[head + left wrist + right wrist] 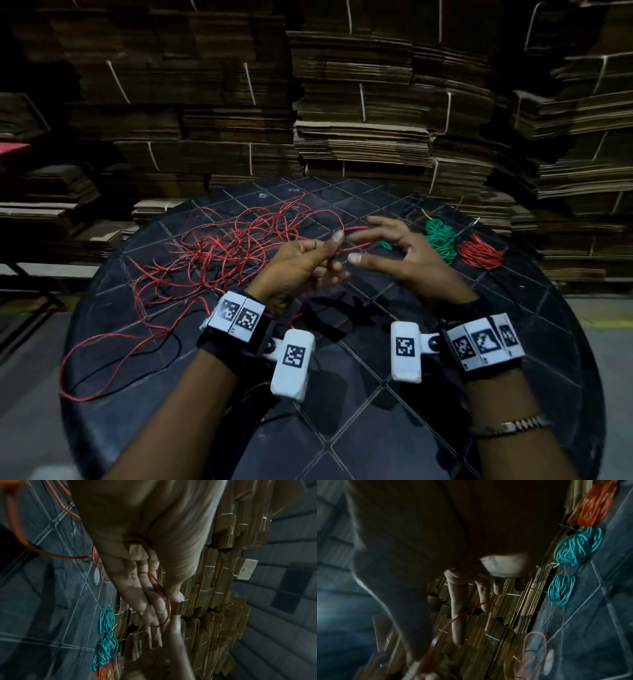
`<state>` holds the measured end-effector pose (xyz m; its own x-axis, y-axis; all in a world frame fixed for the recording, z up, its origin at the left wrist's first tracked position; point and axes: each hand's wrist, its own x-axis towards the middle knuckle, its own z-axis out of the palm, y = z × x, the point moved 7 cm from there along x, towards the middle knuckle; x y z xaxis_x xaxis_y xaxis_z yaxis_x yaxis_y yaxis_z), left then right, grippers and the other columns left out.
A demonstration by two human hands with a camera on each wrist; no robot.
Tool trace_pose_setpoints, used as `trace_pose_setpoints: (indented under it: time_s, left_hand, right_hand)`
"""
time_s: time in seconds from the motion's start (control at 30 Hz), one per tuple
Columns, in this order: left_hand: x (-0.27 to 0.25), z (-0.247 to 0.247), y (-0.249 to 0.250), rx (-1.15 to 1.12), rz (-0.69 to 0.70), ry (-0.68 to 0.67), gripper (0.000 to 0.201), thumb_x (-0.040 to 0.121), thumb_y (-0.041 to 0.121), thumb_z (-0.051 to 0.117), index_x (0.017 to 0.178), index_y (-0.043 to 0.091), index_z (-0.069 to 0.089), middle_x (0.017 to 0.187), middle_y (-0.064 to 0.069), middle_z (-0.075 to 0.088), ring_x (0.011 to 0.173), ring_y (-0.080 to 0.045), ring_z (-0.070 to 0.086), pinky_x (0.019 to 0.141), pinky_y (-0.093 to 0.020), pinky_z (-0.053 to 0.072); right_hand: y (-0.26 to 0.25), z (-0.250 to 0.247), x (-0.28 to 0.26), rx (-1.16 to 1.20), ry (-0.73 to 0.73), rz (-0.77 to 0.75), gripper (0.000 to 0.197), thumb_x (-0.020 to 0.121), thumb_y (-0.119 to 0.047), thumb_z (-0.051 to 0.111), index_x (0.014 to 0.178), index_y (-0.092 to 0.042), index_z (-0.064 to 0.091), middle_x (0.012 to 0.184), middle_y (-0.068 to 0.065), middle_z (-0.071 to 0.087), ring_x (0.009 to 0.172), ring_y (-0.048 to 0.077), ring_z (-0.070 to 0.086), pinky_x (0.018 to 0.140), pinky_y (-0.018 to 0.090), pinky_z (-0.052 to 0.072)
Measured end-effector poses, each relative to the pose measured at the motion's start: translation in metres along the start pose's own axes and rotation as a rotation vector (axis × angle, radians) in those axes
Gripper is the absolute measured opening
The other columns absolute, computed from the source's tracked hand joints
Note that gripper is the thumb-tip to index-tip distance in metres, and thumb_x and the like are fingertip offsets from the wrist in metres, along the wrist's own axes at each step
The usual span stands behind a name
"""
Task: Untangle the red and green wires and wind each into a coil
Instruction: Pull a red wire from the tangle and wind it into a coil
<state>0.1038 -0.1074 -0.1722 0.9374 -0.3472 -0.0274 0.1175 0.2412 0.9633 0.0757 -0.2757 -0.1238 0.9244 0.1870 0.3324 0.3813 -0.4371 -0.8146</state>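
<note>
A long red wire [222, 253] lies in a loose tangle over the left half of the round black table [394, 411]. My left hand [332, 246] pinches a strand of it between thumb and fingers; the left wrist view shows the thumb [176, 595] pressing the red wire [158, 586] against the fingers. A short loop of that strand reaches toward my right hand [359, 246], whose fingers are spread and straight beside it. In the right wrist view the red loop [467, 612] crosses in front of the fingers [456, 615]. Two green coils [440, 236] and a red coil [479, 255] lie at the right.
A smaller green coil [388, 245] lies just behind my right hand. A thin black wire [168, 346] runs among the red strands at the left. Tall stacks of flattened cardboard [359, 130] stand right behind the table. The table's edge is near on every side.
</note>
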Motion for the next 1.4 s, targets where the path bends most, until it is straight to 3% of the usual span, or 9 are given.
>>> trace_pose_setpoints:
  time_s: [0.1, 0.17, 0.27, 0.4, 0.6, 0.8, 1.0, 1.23, 1.4]
  left_hand:
    - [0.0, -0.004, 0.012, -0.046, 0.097, 0.065, 0.032, 0.086, 0.043, 0.073, 0.08, 0.013, 0.06, 0.067, -0.003, 0.066, 0.063, -0.013, 0.071, 0.058, -0.02, 0.056]
    - [0.001, -0.01, 0.016, -0.077, 0.138, 0.114, 0.032, 0.087, 0.042, 0.073, 0.083, 0.014, 0.06, 0.072, -0.006, 0.07, 0.063, -0.012, 0.071, 0.06, -0.019, 0.058]
    - [0.0, -0.023, 0.019, -0.137, 0.172, 0.179, 0.028, 0.091, 0.038, 0.073, 0.085, 0.014, 0.06, 0.072, -0.007, 0.071, 0.058, -0.009, 0.066, 0.058, -0.016, 0.054]
    - [-0.003, -0.035, 0.026, -0.146, 0.203, 0.26, 0.031, 0.098, 0.041, 0.066, 0.091, 0.011, 0.064, 0.078, -0.006, 0.074, 0.062, -0.011, 0.069, 0.057, -0.017, 0.056]
    - [-0.002, 0.007, 0.014, 0.071, 0.125, 0.018, 0.042, 0.102, 0.052, 0.054, 0.121, 0.016, 0.064, 0.11, -0.012, 0.078, 0.096, -0.025, 0.076, 0.075, -0.028, 0.056]
    - [-0.001, 0.003, 0.015, -0.065, 0.196, 0.087, 0.009, 0.102, 0.023, 0.063, 0.102, 0.014, 0.066, 0.108, -0.015, 0.077, 0.09, -0.024, 0.076, 0.073, -0.026, 0.06]
    - [-0.003, -0.014, 0.012, -0.239, 0.099, 0.174, 0.005, 0.104, 0.02, 0.056, 0.105, 0.016, 0.058, 0.096, -0.012, 0.08, 0.075, -0.016, 0.077, 0.063, -0.022, 0.06]
    - [-0.001, -0.012, 0.003, -0.114, 0.0, 0.133, 0.021, 0.099, 0.023, 0.05, 0.085, 0.015, 0.062, 0.103, -0.023, 0.077, 0.089, -0.027, 0.078, 0.082, -0.031, 0.058]
    - [0.002, -0.017, 0.004, -0.143, 0.01, 0.184, 0.019, 0.095, 0.02, 0.053, 0.077, 0.018, 0.058, 0.083, -0.008, 0.077, 0.066, -0.019, 0.071, 0.07, -0.028, 0.058]
  right_hand:
    - [0.006, 0.008, 0.003, -0.149, -0.055, 0.035, 0.02, 0.084, -0.048, 0.072, 0.089, -0.032, 0.082, 0.142, -0.011, 0.055, 0.149, 0.002, 0.024, 0.122, 0.03, 0.011]
    - [0.003, 0.015, 0.001, -0.051, -0.117, 0.01, 0.028, 0.09, -0.041, 0.067, 0.086, -0.017, 0.081, 0.126, -0.009, 0.069, 0.136, -0.008, 0.04, 0.12, 0.027, 0.021]
    - [-0.006, 0.029, -0.005, 0.229, -0.217, 0.052, 0.034, 0.099, -0.028, 0.061, 0.074, -0.007, 0.069, 0.082, 0.009, 0.074, 0.085, 0.017, 0.073, 0.094, 0.033, 0.05]
    - [-0.004, 0.038, -0.001, 0.495, -0.121, 0.186, 0.041, 0.1, -0.041, 0.056, 0.067, -0.016, 0.056, 0.054, 0.008, 0.038, 0.035, 0.014, 0.037, 0.063, 0.035, 0.054]
    - [0.003, 0.036, 0.002, 0.667, 0.004, 0.25, 0.044, 0.101, -0.051, 0.053, 0.069, -0.021, 0.049, 0.05, -0.003, 0.022, 0.039, 0.009, 0.016, 0.051, 0.027, 0.032]
    - [0.001, 0.043, -0.001, 0.665, -0.133, 0.241, 0.034, 0.099, -0.042, 0.055, 0.076, -0.017, 0.056, 0.05, -0.005, 0.029, 0.041, 0.007, 0.022, 0.051, 0.025, 0.037]
    - [-0.015, 0.058, -0.009, 0.845, -0.403, 0.187, 0.037, 0.105, -0.016, 0.043, 0.136, 0.001, 0.055, 0.079, 0.01, 0.061, 0.074, 0.02, 0.062, 0.093, 0.05, 0.052]
    - [-0.013, 0.046, -0.004, 1.004, -0.291, 0.272, 0.052, 0.105, -0.04, 0.039, 0.119, 0.004, 0.064, 0.059, 0.001, 0.026, 0.047, 0.012, 0.031, 0.061, 0.033, 0.047]
    - [-0.006, 0.047, -0.006, 0.892, -0.29, 0.297, 0.043, 0.106, -0.031, 0.037, 0.109, 0.003, 0.064, 0.063, 0.005, 0.052, 0.055, 0.017, 0.052, 0.072, 0.039, 0.056]
